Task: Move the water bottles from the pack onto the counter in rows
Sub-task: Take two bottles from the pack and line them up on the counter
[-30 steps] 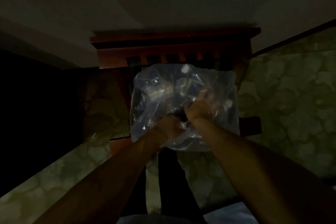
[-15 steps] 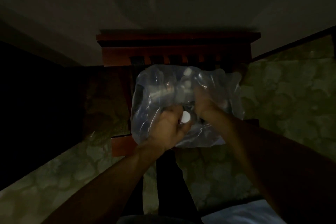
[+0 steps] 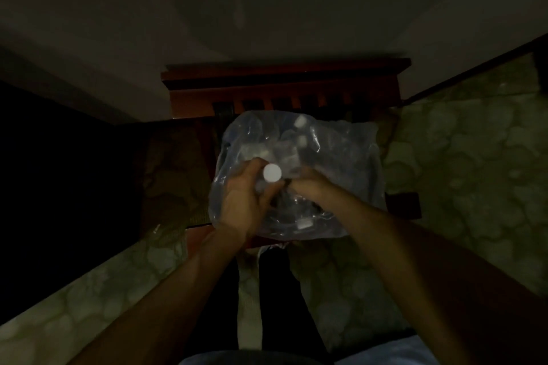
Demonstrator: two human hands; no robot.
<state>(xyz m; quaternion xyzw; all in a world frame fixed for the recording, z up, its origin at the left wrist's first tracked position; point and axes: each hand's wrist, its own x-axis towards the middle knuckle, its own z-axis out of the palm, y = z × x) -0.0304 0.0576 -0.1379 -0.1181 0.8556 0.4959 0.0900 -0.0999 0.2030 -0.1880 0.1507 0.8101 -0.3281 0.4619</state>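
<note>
The scene is very dark. A clear plastic pack (image 3: 341, 163) of water bottles sits on a reddish wooden chair (image 3: 281, 83) below me. My left hand (image 3: 243, 201) grips a water bottle (image 3: 272, 172) by its neck, its white cap pointing up toward the camera, just above the pack's torn front. My right hand (image 3: 308, 187) holds the plastic wrap beside that bottle. Several other bottles show dimly through the wrap; their caps are faint pale spots.
Patterned pale floor (image 3: 459, 172) spreads to the right and lower left. A plain wall (image 3: 267, 9) rises behind the chair. Deep shadow covers the left side. My legs and light clothing (image 3: 385, 352) fill the bottom edge.
My left hand took hold of a bottle inside the pack and lifted it, so the white cap now stands out. My right hand shifted along the wrap toward the bottle.
</note>
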